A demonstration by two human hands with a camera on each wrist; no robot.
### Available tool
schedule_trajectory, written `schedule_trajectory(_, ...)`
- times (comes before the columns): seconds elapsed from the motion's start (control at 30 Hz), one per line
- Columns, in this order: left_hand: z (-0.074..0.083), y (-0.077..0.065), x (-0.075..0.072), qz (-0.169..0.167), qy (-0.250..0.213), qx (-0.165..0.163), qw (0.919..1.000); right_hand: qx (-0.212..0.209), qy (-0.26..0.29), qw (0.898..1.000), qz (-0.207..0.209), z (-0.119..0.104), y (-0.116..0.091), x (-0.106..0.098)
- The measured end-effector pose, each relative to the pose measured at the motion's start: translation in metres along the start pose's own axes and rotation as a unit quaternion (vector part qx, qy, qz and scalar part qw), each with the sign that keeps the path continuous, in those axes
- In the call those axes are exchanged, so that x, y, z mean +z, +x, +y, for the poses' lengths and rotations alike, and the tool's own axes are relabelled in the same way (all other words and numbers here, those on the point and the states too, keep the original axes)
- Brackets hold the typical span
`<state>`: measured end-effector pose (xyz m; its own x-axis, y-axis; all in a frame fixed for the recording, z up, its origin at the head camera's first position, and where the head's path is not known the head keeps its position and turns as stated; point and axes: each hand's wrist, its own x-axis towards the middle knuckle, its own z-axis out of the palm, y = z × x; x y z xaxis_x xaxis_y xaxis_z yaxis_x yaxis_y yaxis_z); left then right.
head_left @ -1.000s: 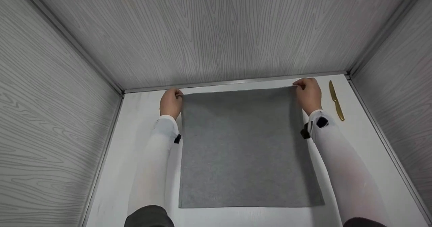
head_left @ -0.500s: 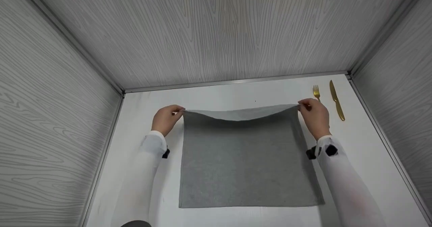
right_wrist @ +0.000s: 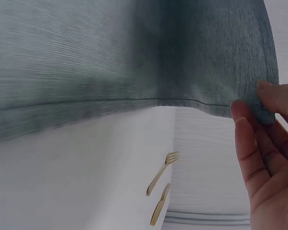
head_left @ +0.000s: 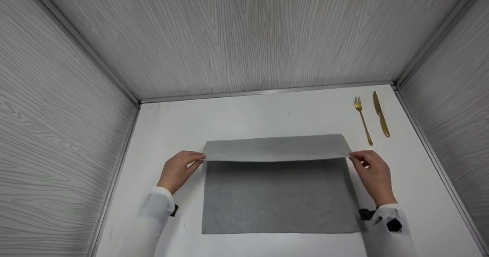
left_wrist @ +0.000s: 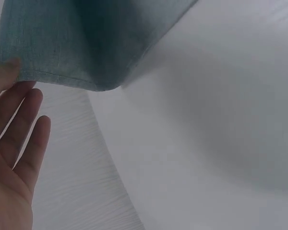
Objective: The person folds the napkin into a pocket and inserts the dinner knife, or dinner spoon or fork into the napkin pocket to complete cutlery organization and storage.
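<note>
A grey cloth [head_left: 279, 199] lies on the white table, its far part lifted and folded back over the near part. My left hand [head_left: 179, 170] pinches the left corner of the raised edge between thumb and forefinger; in the left wrist view the other fingers [left_wrist: 32, 143] are spread below the cloth [left_wrist: 48, 43]. At the opposite corner, my right hand [head_left: 374, 175] pinches the edge the same way, and the right wrist view shows its thumb and fingertips on the hemmed corner. The raised edge hangs nearly straight between both hands, above the lower layer.
To the right of the cloth, a gold fork [head_left: 363, 120] and a gold knife [head_left: 381, 113] lie side by side on the white table [head_left: 244, 115]. Grey wood-patterned panels [head_left: 244, 39] stand at the back and both sides.
Both hands have drawn the cloth's far edge back toward the body, turning it over onto the near part. The fork, hidden at first, now shows fully beside the knife.
</note>
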<state>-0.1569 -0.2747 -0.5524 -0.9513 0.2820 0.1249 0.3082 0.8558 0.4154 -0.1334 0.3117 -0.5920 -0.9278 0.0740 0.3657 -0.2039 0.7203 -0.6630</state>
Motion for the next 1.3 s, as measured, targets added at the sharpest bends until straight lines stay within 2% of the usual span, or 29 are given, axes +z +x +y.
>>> schedule_trajectory(0.2,0.009,-0.038,0.009,0.015,0.021,0.02,0.9995,-0.005,-0.003,1.0,0.003,-0.001,-0.039,-0.012)
schedule_trajectory(0.43,0.017,-0.074,0.022,0.033,0.039,0.052,0.9974,0.005,0.005,1.0,-0.015,-0.004,-0.077,-0.029)
schedule_trajectory(0.7,0.018,-0.111,0.035,0.034,0.066,0.116,0.9905,-0.005,0.006,0.998,-0.055,0.001,-0.112,-0.034)
schedule_trajectory(0.93,0.013,-0.132,0.051,0.014,0.083,0.167,0.9824,0.05,-0.01,0.992,-0.116,0.004,-0.131,-0.031)
schedule_trajectory(1.17,0.009,-0.147,0.062,-0.017,0.089,0.179,0.9797,0.08,-0.058,0.98,-0.172,-0.001,-0.135,-0.033)
schedule_trajectory(1.3,0.009,-0.151,0.065,-0.02,0.096,0.189,0.9772,0.095,-0.06,0.974,-0.196,-0.002,-0.134,-0.036)
